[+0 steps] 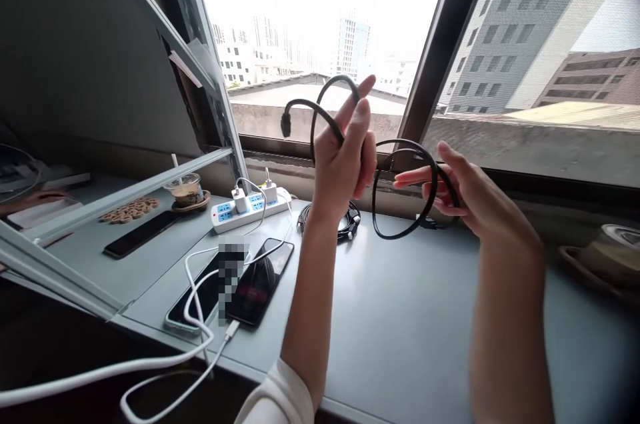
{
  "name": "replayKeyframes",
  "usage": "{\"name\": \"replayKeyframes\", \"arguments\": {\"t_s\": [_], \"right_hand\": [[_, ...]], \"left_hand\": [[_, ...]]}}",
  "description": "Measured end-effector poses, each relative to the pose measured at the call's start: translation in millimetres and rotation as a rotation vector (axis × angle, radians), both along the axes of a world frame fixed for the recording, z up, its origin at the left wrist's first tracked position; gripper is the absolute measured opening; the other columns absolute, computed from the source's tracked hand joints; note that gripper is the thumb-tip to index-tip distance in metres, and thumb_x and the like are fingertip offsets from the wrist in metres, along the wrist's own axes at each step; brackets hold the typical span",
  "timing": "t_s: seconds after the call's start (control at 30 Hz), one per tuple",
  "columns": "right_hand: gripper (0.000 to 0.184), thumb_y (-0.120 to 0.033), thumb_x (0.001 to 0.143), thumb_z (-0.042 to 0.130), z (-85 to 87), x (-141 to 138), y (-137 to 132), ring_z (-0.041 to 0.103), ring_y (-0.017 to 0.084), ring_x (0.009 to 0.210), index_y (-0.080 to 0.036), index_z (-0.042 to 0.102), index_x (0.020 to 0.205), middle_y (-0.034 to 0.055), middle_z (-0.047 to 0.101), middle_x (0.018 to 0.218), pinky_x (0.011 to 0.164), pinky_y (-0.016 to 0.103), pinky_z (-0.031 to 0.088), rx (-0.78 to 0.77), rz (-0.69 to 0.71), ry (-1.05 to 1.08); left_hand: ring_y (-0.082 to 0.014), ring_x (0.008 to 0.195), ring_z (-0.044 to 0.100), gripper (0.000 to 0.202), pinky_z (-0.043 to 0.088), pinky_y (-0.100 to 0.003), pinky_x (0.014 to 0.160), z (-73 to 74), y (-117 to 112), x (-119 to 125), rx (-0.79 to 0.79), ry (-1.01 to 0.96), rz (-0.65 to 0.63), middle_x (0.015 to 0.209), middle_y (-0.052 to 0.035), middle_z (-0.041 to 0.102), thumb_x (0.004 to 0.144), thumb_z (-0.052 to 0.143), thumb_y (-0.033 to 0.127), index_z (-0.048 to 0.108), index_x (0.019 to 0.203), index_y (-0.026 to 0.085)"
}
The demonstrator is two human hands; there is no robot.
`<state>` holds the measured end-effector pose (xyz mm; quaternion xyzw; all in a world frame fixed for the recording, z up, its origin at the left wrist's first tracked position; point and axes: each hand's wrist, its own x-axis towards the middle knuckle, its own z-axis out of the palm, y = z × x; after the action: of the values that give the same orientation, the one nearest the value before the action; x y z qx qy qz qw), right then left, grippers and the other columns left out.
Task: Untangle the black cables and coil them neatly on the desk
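A black cable [400, 144] is looped in the air between both hands, above the grey desk [400, 317]. My left hand [345, 157] is raised with its fingers closed around the upper loops; the cable's plug end [286, 124] sticks out to the left of it. To the right, my right hand [465, 194] has a lower loop running across its palm, the fingers stretched out and loosely curled under it. Behind my left wrist a second coiled black cable [349, 221] lies on the desk.
A white power strip [250, 207] with two chargers sits near the window sill. Two phones [260, 277] lie at the desk's left with white charging cables [197, 307]. A cup [187, 191] and another phone [137, 236] are on the left shelf. A brown object [605, 251] lies far right.
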<state>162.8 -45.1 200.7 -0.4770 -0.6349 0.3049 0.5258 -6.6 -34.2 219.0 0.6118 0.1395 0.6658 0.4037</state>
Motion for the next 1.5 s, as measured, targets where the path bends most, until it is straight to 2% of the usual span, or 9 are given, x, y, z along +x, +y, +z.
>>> {"name": "replayKeyframes", "arguments": {"t_s": [0.07, 0.2, 0.37, 0.7, 0.87, 1.07, 1.27, 1.33, 1.5], "right_hand": [[0.050, -0.058, 0.079, 0.052, 3.2, -10.3, -5.3, 0.030, 0.004, 0.041, -0.012, 0.073, 0.078, 0.0014, 0.047, 0.051, 0.034, 0.020, 0.015, -0.047, 0.055, 0.073], [0.028, -0.040, 0.072, 0.068, 7.1, -21.3, -11.4, 0.033, 0.003, 0.042, -0.015, 0.064, 0.059, -0.0028, 0.045, 0.048, 0.036, 0.016, 0.023, 0.176, -0.009, 0.308], [0.023, -0.040, 0.075, 0.064, 6.7, 0.4, -7.5, 0.049, 0.004, 0.045, -0.019, 0.067, 0.081, 0.0004, 0.063, 0.072, 0.038, 0.015, 0.038, 0.179, -0.119, 0.400], [0.016, -0.035, 0.073, 0.067, 12.1, 9.7, -13.8, 0.022, 0.001, 0.028, -0.021, 0.062, 0.075, -0.0076, 0.041, 0.049, 0.025, 0.018, 0.009, 0.204, -0.112, 0.494], [0.013, -0.032, 0.078, 0.062, 12.0, -8.5, -21.8, 0.025, 0.002, 0.027, -0.023, 0.061, 0.087, -0.0067, 0.047, 0.050, 0.026, 0.019, 0.009, 0.050, 0.113, 0.349], [0.031, -0.042, 0.079, 0.059, 7.1, -16.8, -28.7, 0.031, 0.003, 0.034, -0.022, 0.063, 0.103, -0.0027, 0.051, 0.058, 0.029, 0.017, 0.020, 0.126, -0.004, 0.033], [0.060, -0.037, 0.059, 0.078, 6.7, 1.6, -35.1, 0.039, 0.004, 0.047, -0.027, 0.059, 0.115, 0.0014, 0.059, 0.085, 0.036, 0.016, 0.033, 0.184, -0.181, -0.262], [0.064, -0.033, 0.059, 0.078, 5.1, 4.6, -31.2, 0.044, 0.006, 0.050, -0.025, 0.057, 0.118, 0.0029, 0.063, 0.083, 0.041, 0.018, 0.038, 0.123, -0.103, -0.302], [0.031, -0.027, 0.064, 0.074, 0.5, -0.7, -22.9, 0.049, 0.010, 0.050, -0.017, 0.061, 0.089, -0.0024, 0.054, 0.055, 0.042, 0.018, 0.037, -0.047, 0.127, -0.354]], "left_hand": [[-0.0050, 0.025, 0.028, 0.036, 0.024, -0.022, 0.031, -0.2, -3.2, 8.1, -0.040, 0.025, -0.013, 0.035, 0.0089, 0.035, 0.089, 0.042, 0.042, 0.055, 0.118, 0.025], [-0.0062, 0.026, 0.036, 0.039, 0.030, -0.021, 0.034, -0.7, -4.6, 18.9, -0.174, 0.088, -0.006, 0.034, 0.0077, 0.033, 0.084, 0.044, 0.051, 0.066, 0.096, 0.021], [-0.0097, 0.036, 0.051, 0.043, 0.041, -0.022, 0.043, -0.6, 9.0, 3.9, -0.250, 0.103, 0.182, 0.034, 0.0041, 0.036, 0.086, 0.037, 0.043, 0.066, 0.068, 0.016], [-0.0114, 0.039, 0.051, 0.041, 0.041, -0.023, 0.044, -8.7, 29.5, -21.6, -0.337, 0.039, 0.453, 0.037, -0.0001, 0.046, 0.083, 0.036, 0.038, 0.062, 0.060, 0.016], [-0.0098, 0.036, 0.048, 0.044, 0.039, -0.022, 0.041, -14.4, 20.7, 6.9, -0.268, 0.312, 0.191, 0.037, 0.0000, 0.047, 0.085, 0.042, 0.046, 0.061, 0.059, 0.016], [-0.0103, 0.031, 0.045, 0.068, 0.039, -0.023, 0.037, -21.5, 12.5, 31.9, -0.199, 0.529, -0.042, 0.030, -0.0014, 0.044, 0.084, 0.028, 0.062, 0.048, 0.038, 0.017], [-0.0077, 0.031, 0.044, 0.060, 0.035, -0.020, 0.035, -15.4, 17.4, 29.2, -0.187, 0.453, -0.144, 0.034, 0.0001, 0.048, 0.087, 0.033, 0.055, 0.057, 0.047, 0.017], [-0.0076, 0.032, 0.045, 0.057, 0.035, -0.020, 0.037, -15.3, 17.9, 28.2, -0.170, 0.483, -0.147, 0.034, 0.0004, 0.048, 0.088, 0.034, 0.051, 0.058, 0.048, 0.017], [-0.0073, 0.030, 0.041, 0.053, 0.032, -0.021, 0.036, -19.4, 15.0, 34.2, -0.165, 0.578, -0.007, 0.030, 0.0006, 0.042, 0.085, 0.046, 0.043, 0.051, 0.039, 0.017]]}}
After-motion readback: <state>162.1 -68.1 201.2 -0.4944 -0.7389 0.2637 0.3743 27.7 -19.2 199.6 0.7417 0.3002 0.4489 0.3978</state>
